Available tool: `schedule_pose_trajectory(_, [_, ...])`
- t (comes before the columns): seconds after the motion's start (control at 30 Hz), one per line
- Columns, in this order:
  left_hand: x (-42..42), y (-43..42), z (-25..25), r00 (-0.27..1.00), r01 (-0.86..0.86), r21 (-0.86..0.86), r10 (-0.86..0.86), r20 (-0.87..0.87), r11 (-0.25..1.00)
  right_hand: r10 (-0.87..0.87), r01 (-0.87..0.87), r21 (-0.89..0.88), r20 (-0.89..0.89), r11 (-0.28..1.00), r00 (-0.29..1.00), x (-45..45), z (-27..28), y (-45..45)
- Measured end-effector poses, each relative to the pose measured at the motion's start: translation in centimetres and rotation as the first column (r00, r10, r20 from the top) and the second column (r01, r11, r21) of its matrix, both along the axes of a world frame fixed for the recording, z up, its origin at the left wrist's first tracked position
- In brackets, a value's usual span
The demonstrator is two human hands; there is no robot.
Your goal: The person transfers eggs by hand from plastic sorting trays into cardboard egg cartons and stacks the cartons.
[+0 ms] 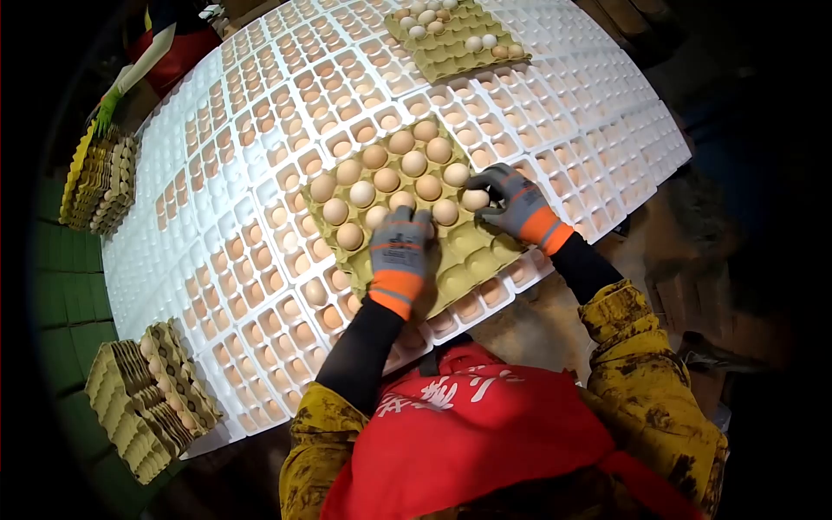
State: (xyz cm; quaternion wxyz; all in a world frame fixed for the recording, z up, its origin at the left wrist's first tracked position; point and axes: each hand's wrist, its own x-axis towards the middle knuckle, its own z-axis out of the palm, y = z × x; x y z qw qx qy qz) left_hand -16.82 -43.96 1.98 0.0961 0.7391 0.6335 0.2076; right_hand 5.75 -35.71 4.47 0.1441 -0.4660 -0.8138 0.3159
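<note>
At the far left, a co-worker's green-gloved hand (pixel 107 111) is at a stack of egg trays (pixel 94 186), its fingers too small to read. At the near left stands a second stack of trays (pixel 134 403), with eggs showing along its right side. From there, white compartment trays (pixel 143 282) spread across to the right, many of their cells holding eggs. The left hand (pixel 399 245), in a grey and orange glove, lies over the near side of an olive egg tray (pixel 472 251) resting on the white trays at the middle; its fingers point away and bend down among the eggs, and I cannot tell whether they pinch one. Brown and paler eggs (pixel 386 179) fill that tray's far and left cups. Beyond it lies another, partly filled olive tray (pixel 442 59). Farther right, the right hand (pixel 517 204) has fingers and thumb parted and curved around an egg (pixel 474 200) at the tray's right edge; whether they grip it I cannot tell.
</note>
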Motion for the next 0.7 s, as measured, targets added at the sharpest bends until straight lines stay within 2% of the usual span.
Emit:
schedule_pose_trajectory(0.03, [-0.8, -0.1, 0.2, 0.996, 0.013, 0.030, -0.016, 0.084, 0.999, -0.152, 0.094, -0.235, -0.244, 0.968, 0.958, 0.9, -0.4, -0.2])
schedule_pose_trajectory(0.07, [-1.3, -0.4, -0.2, 0.905, -0.036, -0.080, 0.066, 0.421, 0.996, -0.332, 0.110, -0.465, -0.429, 0.878, 0.840, 1.8, -0.9, 0.0])
schedule_pose_trajectory(0.1, [-2.3, -0.3, -0.6, 0.698, -0.042, -0.191, 0.166, 0.697, 0.981, -0.468, 0.040, -0.575, -0.622, 0.817, 0.628, 2.7, -1.8, 0.4])
schedule_pose_trajectory(0.13, [-2.8, -0.5, 0.9, 0.328, 0.042, -0.334, 0.303, 0.895, 0.942, -0.521, -0.132, -0.629, -0.728, 0.766, 0.446, 3.8, -2.5, 1.0])
schedule_pose_trajectory(0.17, [-3.3, -0.7, 2.4, -0.111, 0.104, -0.439, 0.449, 0.887, 0.893, -0.590, -0.310, -0.639, -0.769, 0.704, 0.246, 4.3, -2.5, 1.1])
schedule_pose_trajectory(0.2, [-2.9, -0.5, 2.8, -0.060, 0.064, -0.341, 0.345, 0.937, 0.938, -0.478, -0.184, -0.550, -0.817, 0.815, 0.323, 4.0, -2.8, 1.4])
schedule_pose_trajectory(0.23, [-2.6, -0.2, 3.1, -0.007, 0.031, -0.236, 0.236, 0.972, 0.971, -0.454, -0.139, -0.568, -0.761, 0.811, 0.464, 3.7, -1.7, 2.0])
schedule_pose_trajectory(0.27, [-2.4, 0.0, 2.4, 0.233, -0.002, -0.250, 0.244, 0.942, 0.968, -0.404, -0.071, -0.583, -0.641, 0.810, 0.653, 2.6, -0.5, 3.0])
schedule_pose_trajectory(0.3, [-3.4, 1.1, 0.9, 0.447, 0.058, -0.310, 0.253, 0.858, 0.949, -0.335, -0.007, -0.576, -0.484, 0.817, 0.808, 1.3, 0.1, 4.1])
schedule_pose_trajectory(0.33, [-1.2, 1.7, 1.4, 0.721, -0.059, -0.207, 0.185, 0.667, 0.977, 0.031, -0.020, 0.041, -0.302, 0.999, 0.953, 0.2, -0.5, 4.5])
schedule_pose_trajectory(0.37, [1.8, 2.2, 1.8, 0.911, -0.128, -0.073, 0.146, 0.385, 0.989, 0.077, -0.053, 0.251, -0.090, 0.967, 0.993, -1.2, 0.2, 4.1])
schedule_pose_trajectory(0.4, [3.1, 2.3, 1.3, 0.987, -0.091, -0.060, 0.098, 0.129, 0.994, 0.080, -0.106, 0.336, 0.091, 0.936, 0.993, -2.3, -0.9, 4.2])
schedule_pose_trajectory(0.43, [4.0, 2.5, 1.2, 0.990, -0.052, -0.055, 0.044, -0.135, 0.997, 0.064, -0.175, 0.411, 0.270, 0.895, 0.961, -3.1, -1.3, 4.4])
schedule_pose_trajectory(0.47, [4.3, 2.7, 1.2, 0.991, -0.049, -0.122, 0.033, -0.131, 0.991, 0.060, -0.106, 0.337, 0.143, 0.935, 0.988, -2.8, -1.3, 4.6])
schedule_pose_trajectory(0.53, [3.3, 2.7, 1.7, 0.972, -0.052, -0.261, 0.109, 0.207, 0.964, 0.008, 0.009, 0.155, -0.108, 0.988, 0.994, -1.3, -1.1, 4.9])
schedule_pose_trajectory(0.57, [2.5, 2.6, 1.8, 0.916, -0.039, -0.327, 0.164, 0.367, 0.944, -0.059, 0.057, -0.017, -0.412, 0.998, 0.909, -0.6, -1.8, 5.0])
schedule_pose_trajectory(0.6, [1.3, 2.2, -0.5, 0.758, -0.006, -0.214, 0.144, 0.636, 0.977, -0.289, 0.001, -0.456, -0.562, 0.890, 0.775, 0.9, -1.9, 6.0])
schedule_pose_trajectory(0.63, [0.0, 2.2, 0.0, 0.365, 0.104, -0.338, 0.280, 0.888, 0.935, -0.556, -0.155, -0.779, -0.556, 0.607, 0.618, 2.0, -1.3, 6.5])
schedule_pose_trajectory(0.67, [-0.6, 2.2, 3.0, 0.226, 0.148, -0.353, 0.316, 0.922, 0.924, -0.564, -0.328, -0.694, -0.716, 0.641, 0.412, 2.3, -1.2, 6.3])
schedule_pose_trajectory(0.7, [-1.3, 2.4, 3.9, 0.229, 0.128, -0.368, 0.334, 0.915, 0.921, -0.551, -0.273, -0.667, -0.735, 0.693, 0.396, 1.6, 0.6, 6.0])
